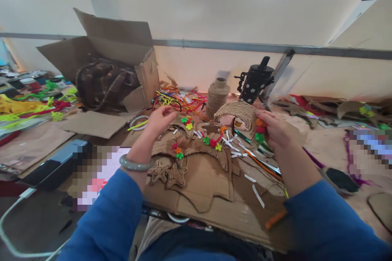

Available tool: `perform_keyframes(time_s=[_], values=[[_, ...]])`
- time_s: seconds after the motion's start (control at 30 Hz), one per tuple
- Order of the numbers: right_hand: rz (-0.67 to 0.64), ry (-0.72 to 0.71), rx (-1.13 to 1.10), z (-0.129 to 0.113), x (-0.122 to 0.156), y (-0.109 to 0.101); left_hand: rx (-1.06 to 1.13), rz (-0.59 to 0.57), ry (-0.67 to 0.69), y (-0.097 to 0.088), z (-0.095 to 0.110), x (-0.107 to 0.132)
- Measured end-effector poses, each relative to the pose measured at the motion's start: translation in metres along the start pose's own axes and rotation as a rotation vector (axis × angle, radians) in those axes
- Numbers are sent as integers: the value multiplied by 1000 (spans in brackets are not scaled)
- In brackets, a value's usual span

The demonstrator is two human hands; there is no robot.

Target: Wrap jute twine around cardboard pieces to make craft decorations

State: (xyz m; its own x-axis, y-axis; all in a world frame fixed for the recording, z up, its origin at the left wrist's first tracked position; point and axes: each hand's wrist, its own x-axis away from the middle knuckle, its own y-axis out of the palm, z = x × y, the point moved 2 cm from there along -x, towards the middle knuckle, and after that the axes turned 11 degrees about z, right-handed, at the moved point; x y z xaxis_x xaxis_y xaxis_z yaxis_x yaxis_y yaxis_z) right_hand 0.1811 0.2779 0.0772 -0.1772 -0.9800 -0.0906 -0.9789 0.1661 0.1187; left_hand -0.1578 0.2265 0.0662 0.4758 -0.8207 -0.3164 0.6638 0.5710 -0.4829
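Note:
My right hand (275, 130) grips one end of a twine-wrapped crescent (237, 110), raised above the worktable, with orange, red and green flowers (259, 132) beside its fingers. My left hand (162, 120) hovers over the left side of the pile, fingers loosely bent and apart, with nothing visible in them. Below the hands lie more twine crescents (211, 151), trimmed with small coloured flowers (212, 142). Two twine stars (177, 174) rest at the near edge of the pile, on a cardboard sheet (205, 179).
A twine spool (218, 96) and a black flowered tumbler (255, 79) stand behind the pile. Coloured pipe cleaners (180, 100) lie by an open cardboard box (145, 77). White paper strips (257, 195) and scissors (272, 165) are on the right; a phone (67, 153) sits left.

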Motion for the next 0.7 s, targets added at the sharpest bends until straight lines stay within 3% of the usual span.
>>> perform_keyframes(time_s=[0.37,0.7], values=[[-68,62,-4,-12,0,10,-311,-262,54,42,-14,-34],[-79,27,64,-8,-8,22,-383,-419,136,53,-36,-51]])
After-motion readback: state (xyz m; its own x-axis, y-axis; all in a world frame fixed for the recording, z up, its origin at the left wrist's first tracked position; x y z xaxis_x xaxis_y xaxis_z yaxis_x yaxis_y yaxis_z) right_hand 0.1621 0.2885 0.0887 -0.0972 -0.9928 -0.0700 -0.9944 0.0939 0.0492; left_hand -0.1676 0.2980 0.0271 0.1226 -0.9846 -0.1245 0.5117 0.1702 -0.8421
